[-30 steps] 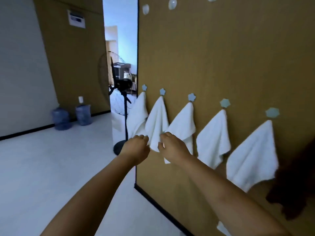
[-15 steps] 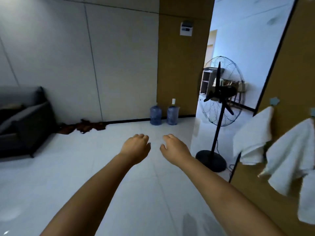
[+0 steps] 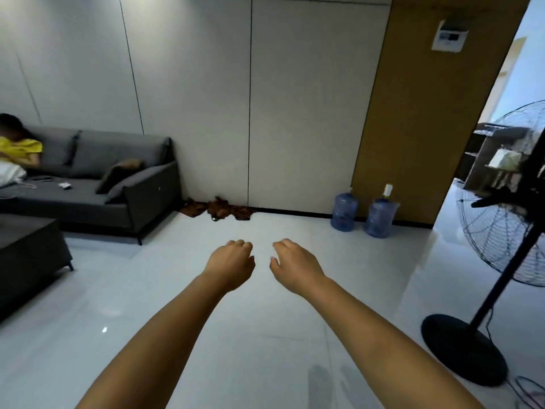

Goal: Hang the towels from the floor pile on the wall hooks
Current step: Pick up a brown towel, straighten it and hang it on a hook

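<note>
- Left hand (image 3: 230, 264) and right hand (image 3: 296, 264) stretched out side by side over bare floor (image 3: 265, 349), a small gap between them, nothing held; fingers loosely curled downward on both, thumbs free, tips mostly hidden behind the knuckles.
- Brown cloth pile (image 3: 216, 210) lying against the wall base just right of the sofa (image 3: 97, 184), well beyond both hands; probably the floor pile of towels, though too small and dark to confirm as towels or to count.
- No hooks and no hung towels anywhere in view; hook wall presumably off to the right of the sofa, out of frame.
- Two water jugs (image 3: 364, 215) further right of the sofa along the same wall; standing fan (image 3: 501, 231) right again, near the doorway, its base (image 3: 464, 348) and a trailing cord on the floor.
- Risk: glossy floor with a dull patch near the bottom edge, possibly damp, so a slip on the way over.
- Risk: tripping on the fan base or cord when carrying back toward the hooks.
- Risk: grabbing several cloths at once from the tangled heap and dropping some.
- Seated person (image 3: 17, 149) at the sofa's left end, cut off by the frame edge.
</note>
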